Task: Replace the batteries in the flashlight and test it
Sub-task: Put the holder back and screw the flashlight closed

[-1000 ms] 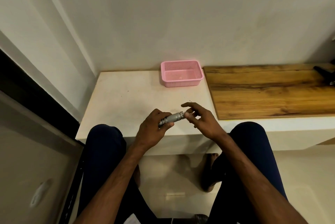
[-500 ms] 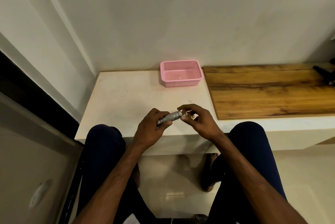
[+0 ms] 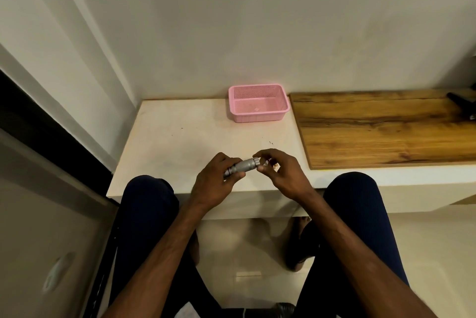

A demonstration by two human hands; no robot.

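From my remote seat I see the left hand [image 3: 216, 184] with its fingers curled tight around the body of the grey flashlight [image 3: 243, 166], which is held just above the near edge of the white counter [image 3: 180, 142], its ridged end pointing toward three o'clock. The right hand [image 3: 280, 176] meets that end, thumb and forefinger pinching it while the other fingers curl loosely. A pink basket [image 3: 258, 102] sits at twelve o'clock, a wooden board [image 3: 386, 127] at two.
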